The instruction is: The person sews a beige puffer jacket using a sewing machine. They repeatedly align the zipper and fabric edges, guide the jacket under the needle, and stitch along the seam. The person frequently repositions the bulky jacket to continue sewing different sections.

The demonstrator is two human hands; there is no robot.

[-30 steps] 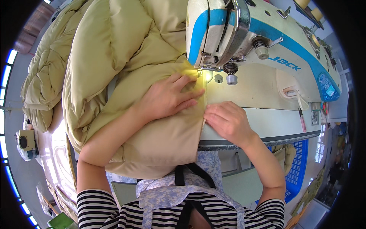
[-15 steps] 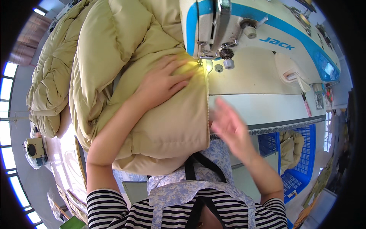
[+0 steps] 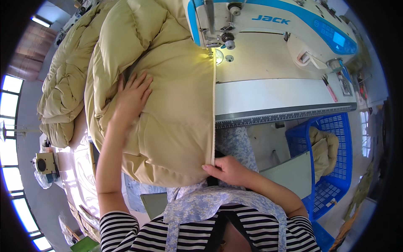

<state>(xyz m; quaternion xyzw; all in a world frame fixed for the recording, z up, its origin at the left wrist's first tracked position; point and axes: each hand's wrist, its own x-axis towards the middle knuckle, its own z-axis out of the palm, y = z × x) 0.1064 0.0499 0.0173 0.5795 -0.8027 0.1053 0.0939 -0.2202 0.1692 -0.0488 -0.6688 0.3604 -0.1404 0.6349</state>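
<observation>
A puffy khaki padded garment point(image 3: 176, 101) lies under the sewing machine point(image 3: 268, 21) and hangs over the table's front edge. Along its right edge runs a pale zipper tape point(image 3: 214, 113), reaching up to the lit presser foot point(image 3: 211, 53). My left hand point(image 3: 133, 94) rests flat on the fabric, left of the zipper, fingers spread. Near my apron, my right hand point(image 3: 226, 169) pinches the garment's zipper edge at its lower end, thumb on top and the other fingers partly hidden beneath.
More padded khaki fabric point(image 3: 67, 80) is heaped at the far left. Pink-handled thread snips point(image 3: 330, 89) lie on the table's right side. A ruler strip point(image 3: 289, 115) lines the table's front edge. Below right, a blue plastic basket point(image 3: 345, 155) holds another khaki piece.
My left hand has slid left and down across the fabric, away from the presser foot. My right hand has come down and taken hold of the garment's zipper edge.
</observation>
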